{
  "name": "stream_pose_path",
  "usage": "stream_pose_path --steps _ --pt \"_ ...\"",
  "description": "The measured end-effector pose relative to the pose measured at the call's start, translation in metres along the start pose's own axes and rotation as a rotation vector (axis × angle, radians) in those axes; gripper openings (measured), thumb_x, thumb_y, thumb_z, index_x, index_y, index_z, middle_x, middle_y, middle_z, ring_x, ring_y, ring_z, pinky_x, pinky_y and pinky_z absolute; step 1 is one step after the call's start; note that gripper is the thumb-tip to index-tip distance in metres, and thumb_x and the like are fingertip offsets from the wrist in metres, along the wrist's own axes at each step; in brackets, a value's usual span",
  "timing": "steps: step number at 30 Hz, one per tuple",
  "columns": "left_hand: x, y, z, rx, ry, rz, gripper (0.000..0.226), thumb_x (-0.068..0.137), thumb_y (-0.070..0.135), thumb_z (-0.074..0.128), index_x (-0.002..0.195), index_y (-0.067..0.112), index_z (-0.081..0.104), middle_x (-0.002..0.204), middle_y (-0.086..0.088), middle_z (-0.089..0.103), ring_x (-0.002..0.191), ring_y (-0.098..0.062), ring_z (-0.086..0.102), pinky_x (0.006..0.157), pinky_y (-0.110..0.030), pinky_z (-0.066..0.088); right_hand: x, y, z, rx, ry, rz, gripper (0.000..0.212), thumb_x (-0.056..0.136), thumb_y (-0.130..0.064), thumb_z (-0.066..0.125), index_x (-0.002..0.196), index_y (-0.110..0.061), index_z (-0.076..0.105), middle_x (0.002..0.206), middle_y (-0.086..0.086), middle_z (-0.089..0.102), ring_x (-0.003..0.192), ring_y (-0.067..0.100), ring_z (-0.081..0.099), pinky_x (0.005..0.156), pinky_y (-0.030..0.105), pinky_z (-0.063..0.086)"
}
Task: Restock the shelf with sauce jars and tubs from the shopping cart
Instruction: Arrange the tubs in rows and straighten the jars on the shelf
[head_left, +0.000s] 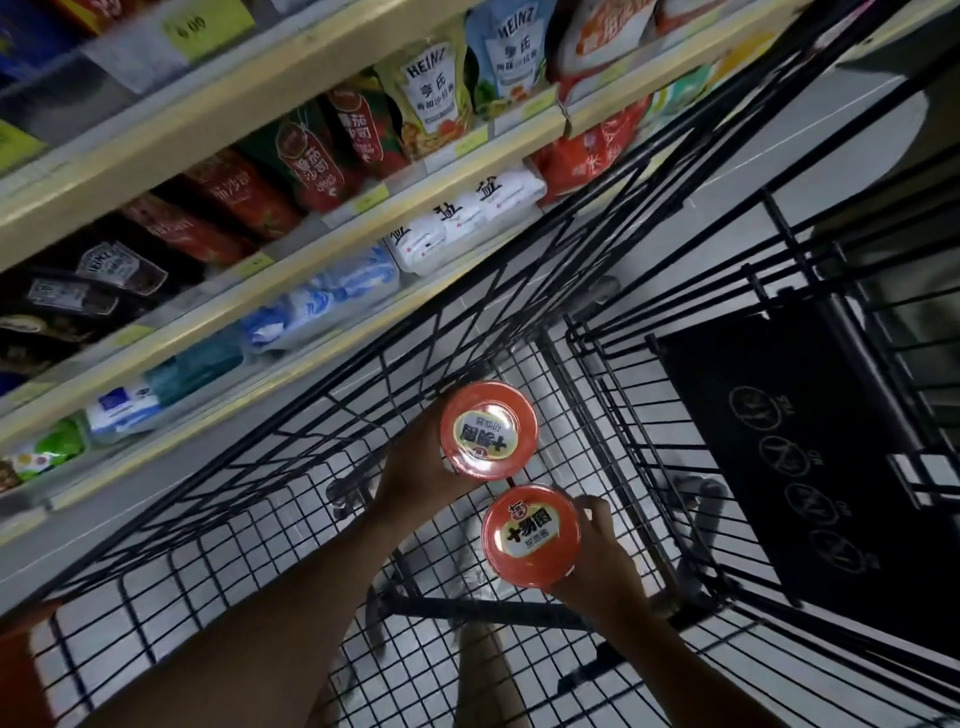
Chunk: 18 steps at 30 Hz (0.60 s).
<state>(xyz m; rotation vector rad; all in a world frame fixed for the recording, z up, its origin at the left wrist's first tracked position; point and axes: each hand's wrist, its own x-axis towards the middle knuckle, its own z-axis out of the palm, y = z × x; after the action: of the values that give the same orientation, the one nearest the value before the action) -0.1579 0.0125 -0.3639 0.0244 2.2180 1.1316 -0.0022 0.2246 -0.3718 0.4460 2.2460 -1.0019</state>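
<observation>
Shelving (208, 124) of cream-painted metal slants across the upper left, its ends cut off by the frame and much of its stock smeared by blur. Below it the black wire shopping cart (558, 364) fills the rest of the view, a grid of thin rods with its near rim out of sight. A flat black plastic panel (779, 467) printed with crossed-out circles lies at its right end. On the shelving, glossy Heinz pouches (431, 98) lean beside red ones, above soft white bags (467, 228). Over the cart's basket are two round orange-red plastic tubs with shiny lids and yellow-rimmed labels, their bodies hidden beneath the lids. The left hand (415, 467) grips the far tub (488, 428) from the side, its fingers concealed under it. The right hand (602, 561) holds the near tub (530, 535), fingertips (592, 506) curled against the rim. The tubs sit just beside each other; whether they touch is unclear.
</observation>
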Motion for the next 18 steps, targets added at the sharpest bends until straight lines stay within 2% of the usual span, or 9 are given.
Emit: stream_pose_path --steps 3,6,10,13,15,18 --pt "0.004 -0.003 0.007 -0.017 -0.003 0.012 0.108 0.063 0.061 0.091 0.152 0.043 0.033 0.142 0.018 0.056 0.135 -0.005 0.051 0.103 -0.043 0.053 0.003 -0.008 0.014 0.102 0.115 0.0 0.103 0.057 -0.055 0.089 0.143 -0.036 0.036 0.144 -0.006 0.031 0.098 0.005 0.059 0.063 0.024 0.06" --pt "0.004 -0.007 0.011 -0.009 0.03 0.018 0.112 0.062 0.06 0.092 0.154 0.038 0.032 0.145 0.019 0.054 0.137 -0.007 0.049 0.102 -0.045 0.053 0.0 -0.009 0.022 0.206 0.157 0.001 0.104 0.053 -0.055 0.091 0.142 -0.035 0.041 0.148 -0.008 0.03 0.105 0.006 0.06 0.07 0.028 0.062" --pt "-0.001 -0.003 0.012 -0.012 0.079 0.035 0.106 0.061 0.064 0.09 0.15 0.044 0.035 0.142 0.02 0.056 0.133 -0.004 0.052 0.1 -0.043 0.055 0.002 -0.011 0.027 0.253 0.183 -0.027 0.109 0.049 -0.06 0.09 0.143 -0.036 0.04 0.143 -0.016 0.03 0.117 0.011 0.056 0.073 0.026 0.062" --pt "-0.006 0.004 0.012 -0.01 0.122 0.01 0.097 0.057 0.078 0.079 0.14 0.058 0.034 0.132 0.021 0.062 0.123 0.0 0.059 0.093 -0.038 0.059 0.003 -0.021 0.024 0.326 0.199 -0.052 0.106 0.052 -0.048 0.095 0.138 -0.052 0.034 0.143 -0.016 0.035 0.12 0.007 0.056 0.073 0.021 0.061" --pt "-0.006 0.006 0.01 -0.046 0.12 -0.013 0.092 0.059 0.074 0.081 0.138 0.06 0.035 0.123 0.02 0.066 0.114 0.001 0.063 0.085 -0.038 0.061 0.003 -0.027 0.019 0.386 0.199 -0.075 0.101 0.056 -0.039 0.096 0.135 -0.055 0.036 0.142 -0.011 0.043 0.12 0.006 0.056 0.073 0.027 0.062" --pt "-0.007 0.009 0.007 -0.149 0.089 -0.053 0.094 0.063 0.049 0.093 0.14 0.054 0.039 0.12 0.019 0.068 0.111 0.003 0.065 0.082 -0.035 0.062 0.001 -0.033 0.01 0.433 0.163 -0.098 0.096 0.06 -0.036 0.095 0.141 -0.037 0.043 0.135 -0.013 0.052 0.119 0.007 0.059 0.076 0.031 0.062"
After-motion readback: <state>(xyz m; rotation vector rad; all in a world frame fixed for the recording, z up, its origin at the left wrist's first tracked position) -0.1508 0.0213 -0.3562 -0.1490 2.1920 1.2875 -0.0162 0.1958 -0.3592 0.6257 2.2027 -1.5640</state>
